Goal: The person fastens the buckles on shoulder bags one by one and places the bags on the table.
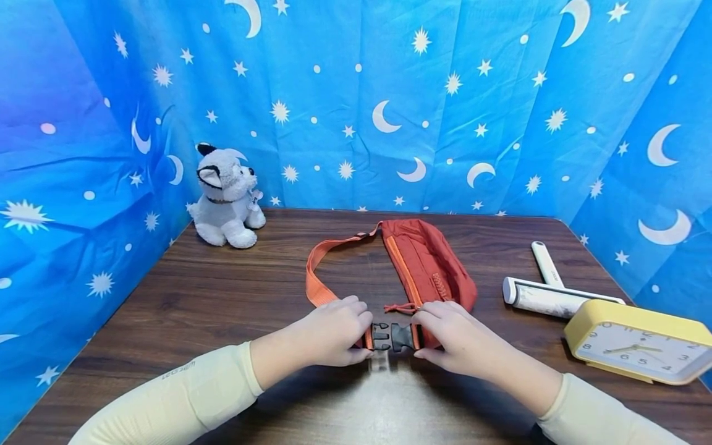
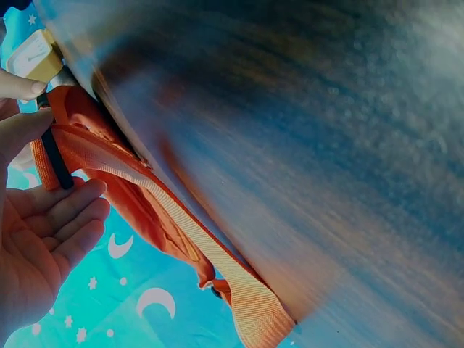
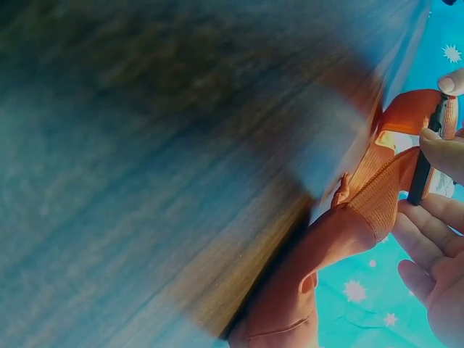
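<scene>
A rust-red waist bag [image 1: 439,262] with an orange zip lies on the table, its orange strap [image 1: 317,272] looping out to the left. My left hand [image 1: 336,334] pinches the pronged half of a black buckle [image 1: 381,337] between thumb and fingers. Facing it, the socket half [image 1: 402,337] is pinched by my right hand [image 1: 456,337]. A small gap shows between the two halves, roughly in line just above the table. In the left wrist view, the strap [image 2: 196,228] runs from the buckle along the bag. The right wrist view shows my right hand [image 3: 442,254] with thumb and fingertips on the buckle.
A grey plush dog [image 1: 225,198] sits at the back left of the dark wooden table [image 1: 233,278]. On the right lie a white lint roller [image 1: 547,300] and, nearer, a yellow clock [image 1: 639,343]. Blue star-and-moon cloth [image 1: 334,142] surrounds the back and sides.
</scene>
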`<action>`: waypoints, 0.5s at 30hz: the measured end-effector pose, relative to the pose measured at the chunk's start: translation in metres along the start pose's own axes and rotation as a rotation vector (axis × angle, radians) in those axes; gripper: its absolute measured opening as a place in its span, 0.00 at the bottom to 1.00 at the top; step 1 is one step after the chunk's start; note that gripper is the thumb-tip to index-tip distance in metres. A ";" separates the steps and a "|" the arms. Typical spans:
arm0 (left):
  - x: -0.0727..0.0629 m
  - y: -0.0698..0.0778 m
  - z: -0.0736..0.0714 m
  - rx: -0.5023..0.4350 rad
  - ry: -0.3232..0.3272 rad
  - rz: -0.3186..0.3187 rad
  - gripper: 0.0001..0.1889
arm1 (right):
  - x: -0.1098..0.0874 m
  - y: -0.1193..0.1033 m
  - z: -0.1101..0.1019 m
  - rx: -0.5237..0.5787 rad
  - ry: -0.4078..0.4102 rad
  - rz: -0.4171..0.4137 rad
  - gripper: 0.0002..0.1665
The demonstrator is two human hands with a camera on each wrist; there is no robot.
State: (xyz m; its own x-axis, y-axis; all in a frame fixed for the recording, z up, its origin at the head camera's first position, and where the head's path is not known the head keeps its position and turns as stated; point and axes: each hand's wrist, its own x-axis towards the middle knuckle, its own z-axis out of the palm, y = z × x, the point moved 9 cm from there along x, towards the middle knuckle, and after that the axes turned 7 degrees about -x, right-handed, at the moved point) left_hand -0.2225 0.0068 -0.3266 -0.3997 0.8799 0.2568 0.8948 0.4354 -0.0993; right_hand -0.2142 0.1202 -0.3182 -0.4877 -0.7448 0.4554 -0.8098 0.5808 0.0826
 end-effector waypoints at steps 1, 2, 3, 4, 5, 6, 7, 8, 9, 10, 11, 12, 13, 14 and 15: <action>0.000 0.000 0.000 -0.002 -0.001 -0.001 0.16 | 0.000 0.000 0.000 0.000 -0.001 0.001 0.26; 0.000 0.000 0.001 -0.005 -0.001 -0.001 0.16 | 0.001 0.000 0.000 0.000 -0.002 0.004 0.26; 0.000 -0.001 0.001 -0.009 -0.002 -0.002 0.16 | 0.001 0.000 0.001 0.001 -0.003 0.005 0.26; 0.000 -0.001 0.002 -0.012 -0.003 -0.001 0.16 | 0.001 0.000 0.001 0.001 -0.003 0.006 0.26; 0.000 -0.001 0.002 -0.013 -0.003 0.000 0.16 | 0.001 -0.001 0.001 0.001 -0.003 0.007 0.26; 0.000 -0.001 0.002 -0.016 -0.003 0.001 0.15 | 0.001 -0.001 0.001 0.002 -0.003 0.007 0.26; 0.000 -0.001 0.003 -0.016 -0.001 0.002 0.15 | 0.001 -0.001 0.001 0.004 -0.003 0.008 0.26; 0.000 -0.001 0.003 -0.017 0.000 0.002 0.15 | 0.002 -0.001 0.001 0.005 -0.003 0.007 0.26; 0.000 -0.001 0.003 -0.016 0.000 0.001 0.15 | 0.001 -0.001 0.002 0.006 -0.003 0.006 0.26; 0.000 -0.001 0.003 -0.016 0.001 0.002 0.15 | 0.002 -0.001 0.002 0.008 -0.002 0.005 0.26; 0.000 -0.001 0.003 -0.017 0.002 0.002 0.15 | 0.002 -0.001 0.002 0.010 -0.001 0.005 0.26; 0.000 0.000 0.002 -0.017 0.003 0.002 0.15 | 0.002 -0.001 0.002 0.011 -0.001 0.004 0.26; 0.000 0.000 0.002 -0.016 0.004 0.002 0.15 | 0.002 -0.001 0.002 0.012 -0.001 0.004 0.26; 0.000 0.000 0.002 -0.015 0.005 0.002 0.15 | 0.002 -0.001 0.002 0.013 0.000 0.004 0.26; 0.000 0.000 0.001 -0.015 0.008 0.002 0.15 | 0.002 0.000 0.002 0.013 0.001 0.004 0.26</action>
State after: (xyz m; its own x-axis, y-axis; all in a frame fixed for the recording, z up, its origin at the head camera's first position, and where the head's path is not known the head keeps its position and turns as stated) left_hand -0.2228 0.0071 -0.3276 -0.3962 0.8794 0.2639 0.8985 0.4305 -0.0855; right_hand -0.2154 0.1180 -0.3196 -0.4909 -0.7418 0.4569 -0.8119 0.5797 0.0688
